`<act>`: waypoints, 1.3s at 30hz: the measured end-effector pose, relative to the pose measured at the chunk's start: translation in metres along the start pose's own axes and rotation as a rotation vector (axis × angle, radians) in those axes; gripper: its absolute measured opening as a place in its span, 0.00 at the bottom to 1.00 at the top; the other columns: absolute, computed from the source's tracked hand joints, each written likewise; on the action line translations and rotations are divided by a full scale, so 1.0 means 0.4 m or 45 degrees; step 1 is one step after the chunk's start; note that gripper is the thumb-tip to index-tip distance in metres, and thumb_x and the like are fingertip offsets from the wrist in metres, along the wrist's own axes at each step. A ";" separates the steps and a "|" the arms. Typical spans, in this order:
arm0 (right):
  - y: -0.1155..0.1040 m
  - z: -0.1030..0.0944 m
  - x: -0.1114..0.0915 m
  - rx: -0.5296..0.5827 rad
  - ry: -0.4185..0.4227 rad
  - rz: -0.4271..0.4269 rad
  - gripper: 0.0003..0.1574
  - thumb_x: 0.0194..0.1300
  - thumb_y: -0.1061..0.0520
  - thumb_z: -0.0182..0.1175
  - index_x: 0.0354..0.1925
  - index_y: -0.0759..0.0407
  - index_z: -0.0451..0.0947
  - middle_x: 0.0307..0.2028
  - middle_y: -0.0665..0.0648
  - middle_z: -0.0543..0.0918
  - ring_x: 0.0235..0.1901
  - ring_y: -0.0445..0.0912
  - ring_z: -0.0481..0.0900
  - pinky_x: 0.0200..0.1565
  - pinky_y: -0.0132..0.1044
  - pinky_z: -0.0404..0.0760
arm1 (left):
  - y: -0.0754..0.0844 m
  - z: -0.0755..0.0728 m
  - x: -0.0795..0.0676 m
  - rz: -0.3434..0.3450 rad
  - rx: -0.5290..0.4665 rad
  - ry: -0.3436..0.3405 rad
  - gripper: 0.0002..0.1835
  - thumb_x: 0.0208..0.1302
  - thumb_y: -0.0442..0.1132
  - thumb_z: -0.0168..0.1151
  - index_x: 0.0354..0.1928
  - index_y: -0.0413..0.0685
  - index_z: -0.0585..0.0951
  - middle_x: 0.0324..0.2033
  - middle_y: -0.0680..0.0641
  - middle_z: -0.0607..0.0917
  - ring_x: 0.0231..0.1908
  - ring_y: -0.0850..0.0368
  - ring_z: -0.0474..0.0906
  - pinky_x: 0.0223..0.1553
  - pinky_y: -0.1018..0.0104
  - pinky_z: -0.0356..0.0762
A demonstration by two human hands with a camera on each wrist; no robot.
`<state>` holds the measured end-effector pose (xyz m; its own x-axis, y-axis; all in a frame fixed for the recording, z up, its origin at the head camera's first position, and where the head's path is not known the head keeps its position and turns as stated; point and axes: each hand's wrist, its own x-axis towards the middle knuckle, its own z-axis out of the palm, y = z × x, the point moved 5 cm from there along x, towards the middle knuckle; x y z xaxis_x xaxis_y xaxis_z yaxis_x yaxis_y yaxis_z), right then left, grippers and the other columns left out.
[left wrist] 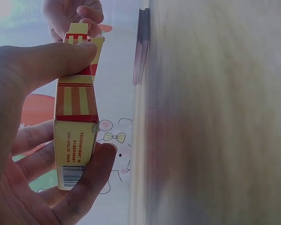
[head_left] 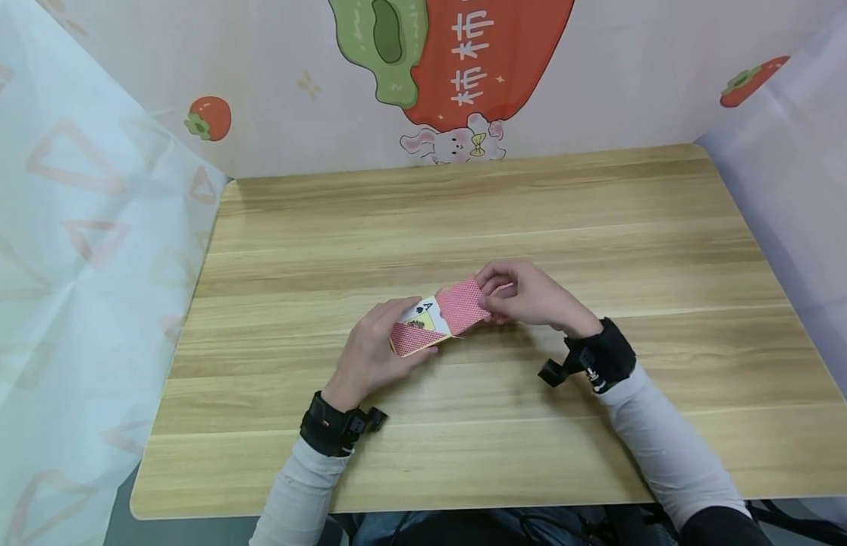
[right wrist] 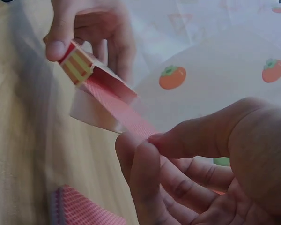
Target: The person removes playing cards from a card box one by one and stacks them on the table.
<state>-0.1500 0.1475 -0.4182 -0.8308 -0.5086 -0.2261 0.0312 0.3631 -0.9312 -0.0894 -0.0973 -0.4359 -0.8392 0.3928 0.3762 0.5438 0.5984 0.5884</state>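
Note:
My left hand point(head_left: 375, 349) grips a red and yellow playing-card box point(head_left: 411, 341) by its sides, thumb along one edge in the left wrist view. An ace face shows on the box's upper side. At the box's open end, my right hand point(head_left: 535, 297) pinches red-patterned playing cards point(right wrist: 117, 108) between thumb and fingertips. Those cards reach from inside the box mouth to the fingers, with a pale flap point(right wrist: 91, 110) beside them. A barcode and small print mark the box's closed end in the left wrist view.
A separate stack of red-backed cards point(right wrist: 84, 208) lies on the wooden table point(head_left: 464, 440), below the right hand. Printed cloth point(head_left: 273, 98) hangs behind the table and along both sides. Each wrist wears a black strap with a small camera.

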 end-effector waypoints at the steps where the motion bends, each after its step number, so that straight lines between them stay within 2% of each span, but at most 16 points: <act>1: 0.000 -0.007 -0.002 -0.017 0.005 0.001 0.16 0.68 0.64 0.64 0.53 0.66 0.78 0.45 0.64 0.84 0.38 0.53 0.87 0.38 0.42 0.87 | 0.000 0.000 0.000 -0.002 0.002 0.000 0.42 0.45 0.51 0.83 0.63 0.42 0.80 0.55 0.46 0.86 0.51 0.54 0.82 0.49 0.55 0.82; 3: 0.000 -0.021 -0.005 -0.039 0.021 0.009 0.17 0.68 0.65 0.64 0.55 0.65 0.78 0.46 0.63 0.84 0.41 0.51 0.86 0.40 0.37 0.85 | -0.001 0.000 0.000 -0.005 0.003 -0.001 0.42 0.45 0.51 0.83 0.63 0.42 0.80 0.55 0.46 0.86 0.51 0.54 0.82 0.49 0.55 0.82; 5: -0.001 -0.037 -0.008 -0.056 0.043 0.020 0.18 0.67 0.65 0.64 0.55 0.64 0.78 0.46 0.63 0.84 0.43 0.51 0.85 0.43 0.37 0.85 | -0.002 0.000 0.000 -0.006 0.004 -0.002 0.42 0.46 0.51 0.83 0.63 0.42 0.79 0.55 0.46 0.86 0.51 0.54 0.82 0.49 0.55 0.82; 11: 0.007 -0.080 -0.010 -0.047 0.103 0.045 0.16 0.69 0.61 0.65 0.53 0.65 0.80 0.46 0.63 0.85 0.44 0.55 0.84 0.46 0.47 0.86 | -0.005 0.001 -0.003 -0.004 0.016 -0.005 0.42 0.46 0.51 0.83 0.63 0.42 0.79 0.55 0.45 0.86 0.52 0.53 0.82 0.51 0.55 0.82; 16: 0.027 -0.109 -0.005 0.005 0.150 0.062 0.16 0.70 0.58 0.64 0.51 0.66 0.81 0.44 0.63 0.85 0.41 0.60 0.85 0.44 0.49 0.86 | -0.007 0.001 -0.005 -0.009 0.016 -0.005 0.42 0.46 0.51 0.83 0.63 0.41 0.79 0.54 0.45 0.86 0.51 0.53 0.82 0.49 0.55 0.82; 23: 0.070 -0.139 0.008 0.136 0.247 0.100 0.19 0.68 0.56 0.67 0.51 0.68 0.83 0.45 0.62 0.85 0.36 0.49 0.86 0.44 0.51 0.87 | -0.007 0.002 -0.006 -0.018 0.014 -0.014 0.42 0.46 0.51 0.83 0.63 0.41 0.79 0.54 0.45 0.86 0.51 0.53 0.82 0.49 0.55 0.82; 30: 0.121 -0.147 0.028 0.160 0.327 0.198 0.20 0.66 0.57 0.69 0.52 0.68 0.83 0.47 0.62 0.87 0.33 0.46 0.85 0.42 0.44 0.88 | -0.006 0.003 -0.006 -0.019 0.018 -0.015 0.43 0.45 0.51 0.83 0.64 0.41 0.79 0.55 0.45 0.86 0.51 0.52 0.82 0.49 0.54 0.82; 39: 0.147 -0.145 0.041 0.037 0.368 0.215 0.19 0.65 0.55 0.70 0.50 0.66 0.86 0.45 0.63 0.88 0.32 0.46 0.86 0.38 0.39 0.88 | -0.006 0.005 -0.003 -0.011 0.019 -0.008 0.42 0.45 0.50 0.83 0.64 0.43 0.79 0.55 0.46 0.86 0.51 0.54 0.82 0.49 0.55 0.82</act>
<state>-0.1941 0.2058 -0.4599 -0.9357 -0.1988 -0.2915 0.1945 0.3987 -0.8962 -0.0896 -0.0976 -0.4393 -0.8438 0.3921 0.3665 0.5367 0.6121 0.5807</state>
